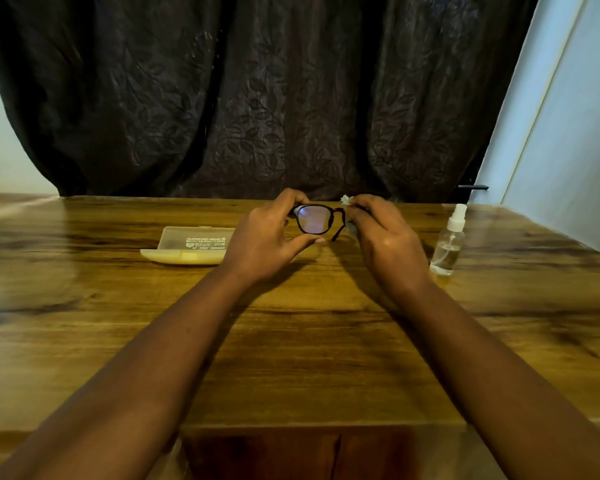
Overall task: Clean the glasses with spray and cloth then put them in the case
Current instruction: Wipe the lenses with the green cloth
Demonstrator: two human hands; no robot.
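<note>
In the head view, a wood-grain worktop [291,341] is seen, backed by a dark leaf-patterned curtain [250,98] and pale walls. An open, cream-coloured glasses case [187,244] is laid at the left, partly hidden by the left hand [267,237]. A clear spray bottle [449,240] is stood upright at the right, just beside the right hand [385,237]. Dark-framed glasses [317,220] are held above the worktop between both hands. The left grip is clamped on one lens rim, thumb below and fingers above. The right grip is pinched on a pale cloth [346,200] at the other lens, which is covered from view.
</note>
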